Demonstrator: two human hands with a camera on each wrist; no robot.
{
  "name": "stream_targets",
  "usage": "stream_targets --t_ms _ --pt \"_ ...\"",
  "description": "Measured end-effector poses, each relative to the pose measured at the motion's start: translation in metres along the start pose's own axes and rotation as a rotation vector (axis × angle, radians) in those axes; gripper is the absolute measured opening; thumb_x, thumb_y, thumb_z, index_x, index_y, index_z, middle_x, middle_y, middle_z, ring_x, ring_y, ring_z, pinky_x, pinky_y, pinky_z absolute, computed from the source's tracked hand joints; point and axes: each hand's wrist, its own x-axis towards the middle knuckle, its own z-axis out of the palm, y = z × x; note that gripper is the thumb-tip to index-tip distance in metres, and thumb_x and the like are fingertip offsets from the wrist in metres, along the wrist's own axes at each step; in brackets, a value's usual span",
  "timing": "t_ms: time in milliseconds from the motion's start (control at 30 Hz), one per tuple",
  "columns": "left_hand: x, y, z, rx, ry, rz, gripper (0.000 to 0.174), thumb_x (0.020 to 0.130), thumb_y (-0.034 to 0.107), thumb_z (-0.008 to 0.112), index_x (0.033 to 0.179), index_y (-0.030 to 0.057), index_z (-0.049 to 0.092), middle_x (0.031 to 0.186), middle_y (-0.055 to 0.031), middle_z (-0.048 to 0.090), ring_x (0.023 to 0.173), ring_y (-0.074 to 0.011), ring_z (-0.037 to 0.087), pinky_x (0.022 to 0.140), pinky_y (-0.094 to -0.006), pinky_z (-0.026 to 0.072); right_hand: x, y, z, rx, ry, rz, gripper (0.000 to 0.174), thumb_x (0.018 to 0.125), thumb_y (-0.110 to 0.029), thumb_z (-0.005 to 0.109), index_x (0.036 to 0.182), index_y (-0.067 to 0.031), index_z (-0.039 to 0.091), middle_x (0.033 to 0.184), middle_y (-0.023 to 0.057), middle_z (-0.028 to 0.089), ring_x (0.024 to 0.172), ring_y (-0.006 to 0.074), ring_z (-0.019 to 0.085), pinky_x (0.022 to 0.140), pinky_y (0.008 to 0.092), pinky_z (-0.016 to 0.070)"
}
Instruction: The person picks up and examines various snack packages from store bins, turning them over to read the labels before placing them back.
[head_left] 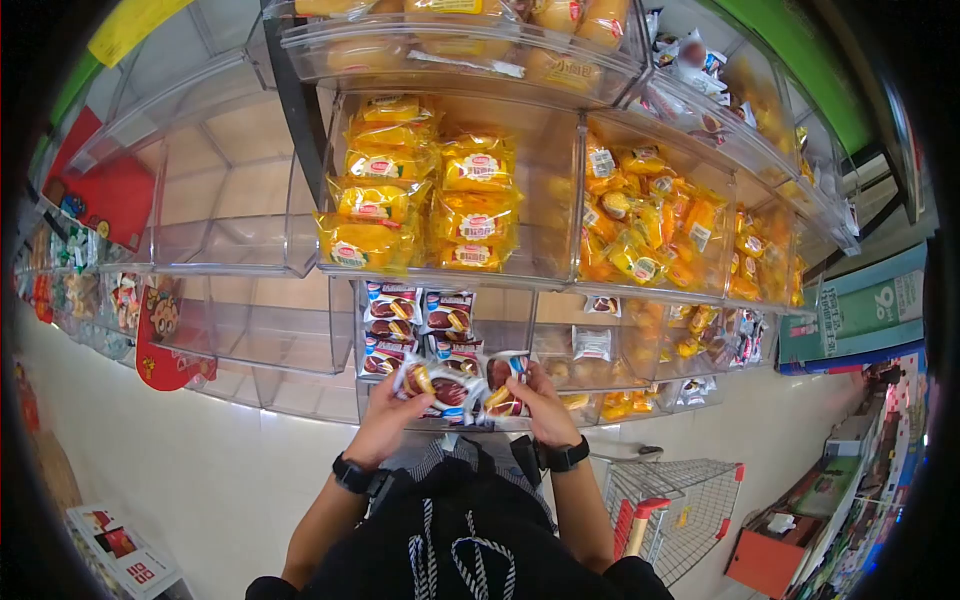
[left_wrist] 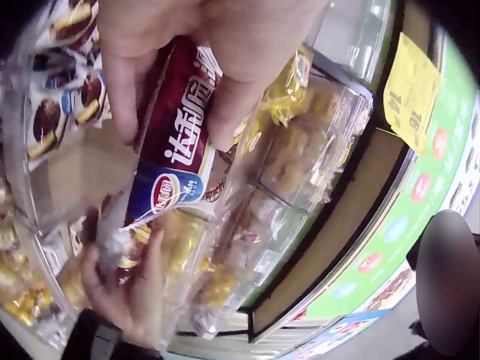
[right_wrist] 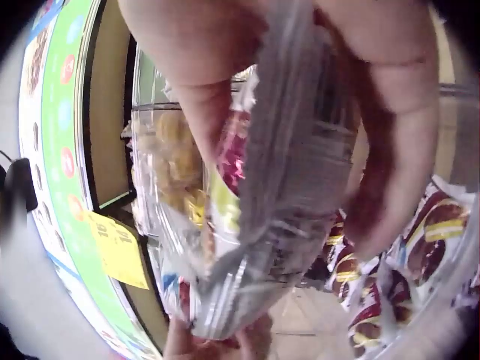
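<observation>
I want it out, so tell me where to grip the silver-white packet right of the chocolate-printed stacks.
Probably pinch the silver-white packet by its left and right edges, from the front and above: it seems to lie flat, with space at its left.

Buns (head_left: 476,215): yellow packs, in two columns inside a clear bin (head_left: 548,190)
Loose packets (head_left: 640,230): orange and yellow, heaped in the neighbouring bin (head_left: 665,291) to the right
Cart (head_left: 690,505): wire, with a red handle (head_left: 652,508), on the pale floor (head_left: 270,450), lower right
Board (head_left: 115,190): red, with cartoon figures, beside the left-hand bins
Sign (head_left: 870,310): teal, pale lettering, far right
Tag (left_wrist: 411,97): yellow, numbers printed on it
Strip (left_wrist: 431,165): green, printed with coloured discs (left_wrist: 420,185), near the tag
White box (head_left: 125,560): red print, lower left
</observation>
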Motion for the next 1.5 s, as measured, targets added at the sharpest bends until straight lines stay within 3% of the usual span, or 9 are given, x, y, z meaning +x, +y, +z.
stream_targets --t_ms 167,333,467,633,700,833,1000,1067,1500 --pt "-0.027 0.001 -0.044 0.051 0.202 0.037 0.037 0.073 0.002 0.058 0.108 0.0007 0.046 0.096 -0.0036 0.055 0.084 -0.0098 0.052 0.072 -0.0214 0.0426 0.035 -0.002 0.011 -0.21 0.163 -0.04 0.035 0.078 -0.009 0.054 0.105 0.0011 0.035 0.096 0.0137 0.049 0.095 0.019 0.049 0.077 0.0269 0.0413" --pt "-0.043 0.001 -0.064 -0.017 0.341 0.0 0.032 0.073 0.003 0.058 0.104 0.0012 0.048 0.094 -0.0048 0.056 0.081 -0.0101 0.054 0.071 -0.0228 0.0452 0.109 0.023 -0.017 -1.242 0.432 -0.419 0.04 0.073 -0.009 0.057 0.106 0.0009 0.037 0.092 0.0108 0.052 0.079 0.0178 0.055 0.061 0.0277 0.0476" --pt "-0.051 -0.004 -0.075 -0.024 0.381 0.02 0.034 0.073 0.003 0.059 0.105 0.0014 0.046 0.091 -0.0042 0.056 0.079 -0.0098 0.054 0.069 -0.0229 0.0462 0.102 0.004 0.009 -0.298 0.333 -0.063 0.042 0.074 -0.008 0.055 0.11 -0.0027 0.034 0.093 0.0057 0.052 0.072 0.0121 0.055 0.042 0.0201 0.0459" --pt "-0.056 -0.004 -0.08 -0.095 0.468 0.025 0.035 0.071 0.003 0.061 0.101 0.0024 0.043 0.086 -0.0036 0.055 0.078 -0.0094 0.054 0.066 -0.022 0.0479 0.114 0.028 -0.005 -0.535 0.435 -0.111 0.043 0.074 -0.01 0.055 0.111 -0.0047 0.033 0.092 0.0101 0.052 0.076 0.0194 0.056 0.046 0.0283 0.047" --pt "-0.055 -0.005 -0.084 -0.078 0.473 0.032 0.033 0.071 0.003 0.061 0.099 0.0025 0.044 0.086 -0.0037 0.055 0.077 -0.0094 0.054 0.066 -0.0222 0.0478 0.116 0.037 0.001 -1.581 0.649 -0.388 0.042 0.075 -0.012 0.055 0.11 -0.0045 0.034 0.092 0.0163 0.051 0.079 0.0297 0.055 0.053 0.0375 0.0474" --pt "-0.055 -0.005 -0.092 -0.035 0.481 0.05 0.031 0.07 0.002 0.061 0.097 0.0025 0.044 0.085 -0.0039 0.054 0.075 -0.0095 0.054 0.066 -0.0225 0.0472 0.141 0.032 0.013 -1.511 0.759 -0.117 0.045 0.076 -0.017 0.054 0.11 0.0006 0.032 0.093 0.02 0.05 0.081 0.0354 0.054 0.064 0.0417 0.0455" --pt "-0.054 -0.004 -0.095 -0.033 0.511 0.07 0.03 0.07 0.0 0.06 0.096 0.0023 0.044 0.085 -0.004 0.054 0.076 -0.0098 0.053 0.066 -0.0225 0.0464 0.206 0.05 -0.03 -1.975 0.196 0.26 0.027 0.077 -0.016 0.05 0.097 0.0027 0.047 0.096 0.0191 0.052 0.086 0.0316 0.053 0.083 0.0432 0.0362" --pt "-0.055 -0.006 -0.096 -0.04 0.53 0.073 0.029 0.07 -0.001 0.059 0.096 0.0021 0.044 0.085 -0.0041 0.054 0.076 -0.0099 0.053 0.067 -0.0224 0.0462 0.23 0.081 -0.058 -1.392 0.406 -0.486 0.024 0.079 -0.017 0.044 0.092 0.0003 0.055 0.099 0.0194 0.053 0.091 0.0292 0.052 0.089 0.0413 0.0305" --pt "-0.064 -0.014 -0.087 -0.072 0.624 0.051 0.028 0.071 0.002 0.06 0.095 0.0026 0.045 0.085 -0.0039 0.054 0.076 -0.0097 0.054 0.065 -0.0222 0.0467 0.227 0.067 -0.07 -1.885 0.091 -0.483 0.024 0.077 -0.014 0.041 0.092 -0.0021 0.055 0.099 0.0169 0.055 0.092 0.034 0.05 0.082 0.0413 0.0366"
